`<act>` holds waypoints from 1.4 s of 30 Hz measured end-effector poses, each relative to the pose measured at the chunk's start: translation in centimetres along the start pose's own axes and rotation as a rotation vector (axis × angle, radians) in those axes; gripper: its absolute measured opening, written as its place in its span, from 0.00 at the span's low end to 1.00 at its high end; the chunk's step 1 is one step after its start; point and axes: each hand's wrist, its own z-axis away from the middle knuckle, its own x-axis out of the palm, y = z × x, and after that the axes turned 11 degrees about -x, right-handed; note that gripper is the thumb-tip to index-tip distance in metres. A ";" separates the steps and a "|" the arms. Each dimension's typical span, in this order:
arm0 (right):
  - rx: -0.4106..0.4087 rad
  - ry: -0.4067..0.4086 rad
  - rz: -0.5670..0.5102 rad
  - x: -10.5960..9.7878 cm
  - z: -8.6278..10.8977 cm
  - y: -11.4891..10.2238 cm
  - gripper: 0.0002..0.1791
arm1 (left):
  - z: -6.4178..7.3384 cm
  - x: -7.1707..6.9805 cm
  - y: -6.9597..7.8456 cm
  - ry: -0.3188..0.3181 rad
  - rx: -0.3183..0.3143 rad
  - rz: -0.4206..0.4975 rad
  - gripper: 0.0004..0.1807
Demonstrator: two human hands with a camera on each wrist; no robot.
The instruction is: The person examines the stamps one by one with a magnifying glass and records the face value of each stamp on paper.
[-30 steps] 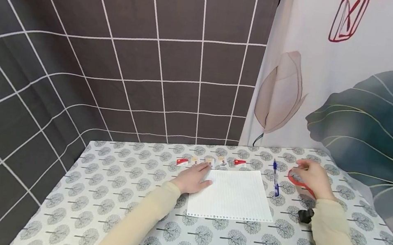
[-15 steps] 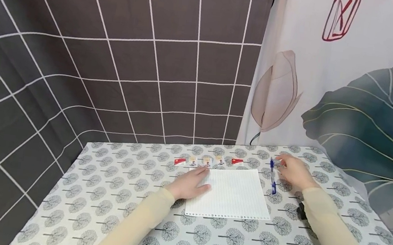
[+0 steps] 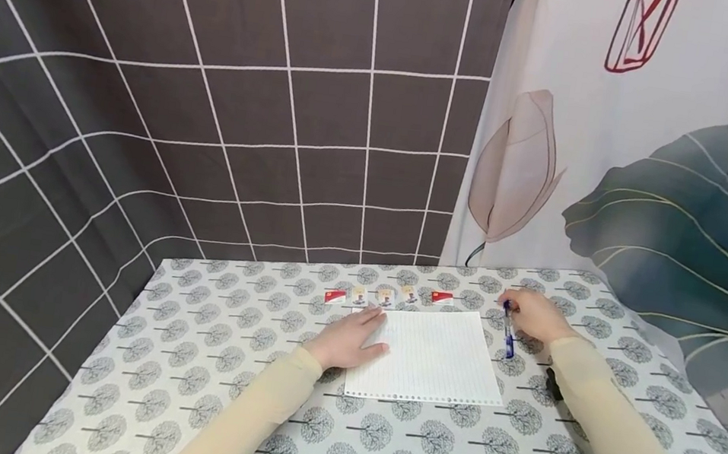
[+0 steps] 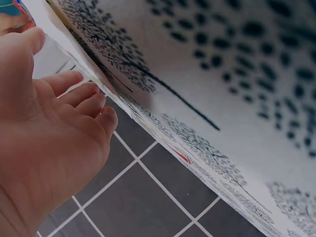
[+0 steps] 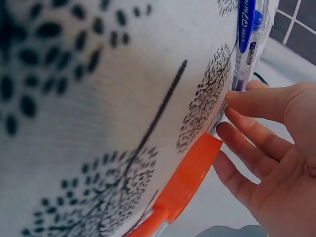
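My left hand (image 3: 349, 339) rests on the left edge of a lined sheet of loose-leaf paper (image 3: 429, 358), fingers extended. Its fingertips reach the sheet's far left corner, close to small stickers or cards. In the left wrist view that hand (image 4: 54, 128) shows its palm side. To the right of the paper, my right hand (image 3: 535, 315) pinches the far end of a blue gel pen (image 3: 508, 342), which lies on the patterned cloth. The right wrist view has the thumb and fingertips at the pen's (image 5: 247, 44) end. Beside them is an orange plastic thing (image 5: 190, 173), partly cut off.
A row of small picture pieces lies beyond the paper, with a red-and-white one (image 3: 335, 297) at the left end and another (image 3: 441, 297) at the right. A small black object (image 3: 553, 384) shows beside the right sleeve. Curtains hang behind the tree-print tablecloth (image 3: 201, 359).
My right hand has moved left from the red-rimmed thing to the pen's far end. That red rim is now hidden in the head view. My left hand stays on the paper.
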 end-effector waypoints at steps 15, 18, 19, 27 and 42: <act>-0.038 -0.048 0.054 -0.5 -0.7 -0.5 0.11 | 0.3 -0.4 0.1 -0.063 -0.042 -0.007 0.48; -0.051 -0.056 0.064 -0.4 -0.7 -0.4 0.12 | 0.3 -0.4 0.1 -0.067 -0.057 0.005 0.48; -0.056 -0.056 0.067 -0.4 -0.7 -0.4 0.12 | 0.3 -0.5 0.1 -0.067 -0.061 0.008 0.48; -0.080 -0.064 0.059 -0.6 -0.5 0.0 0.12 | 0.3 -0.6 0.2 -0.071 -0.083 0.012 0.50; -0.108 -0.051 0.018 -0.2 -0.4 0.1 0.11 | -0.1 -0.2 -0.1 -0.076 -0.120 -0.009 0.54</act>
